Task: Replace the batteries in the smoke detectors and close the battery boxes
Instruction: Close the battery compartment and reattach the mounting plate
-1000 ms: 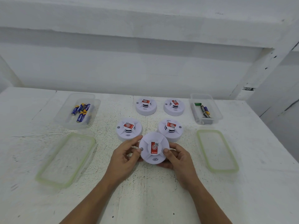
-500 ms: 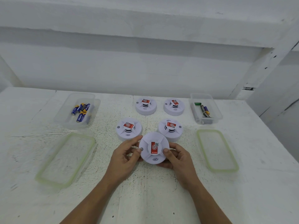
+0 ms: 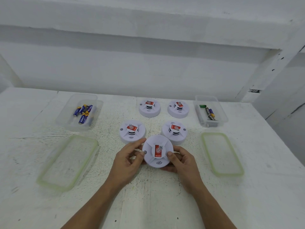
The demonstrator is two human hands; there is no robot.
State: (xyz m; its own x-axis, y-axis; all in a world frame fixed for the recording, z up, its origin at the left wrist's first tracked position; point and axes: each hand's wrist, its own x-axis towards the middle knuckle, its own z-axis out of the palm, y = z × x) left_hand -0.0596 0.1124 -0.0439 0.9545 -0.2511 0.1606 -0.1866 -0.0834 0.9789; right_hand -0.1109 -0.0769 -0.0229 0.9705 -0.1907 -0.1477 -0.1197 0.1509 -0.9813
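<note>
clear box [image 3: 68, 123] of blue batteries [image 3: 83, 113], green-rimmed lid [image 3: 67, 162] near it

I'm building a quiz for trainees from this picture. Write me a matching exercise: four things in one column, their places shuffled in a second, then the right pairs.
1. nearest smoke detector
2. blue batteries
3. green battery
4. right lid

A. in the right box
B. gripped by the left hand and the right hand
C. flat on the table, beside the right hand
D. in the left box

Pairs: 1-B, 2-D, 3-A, 4-C.
</note>
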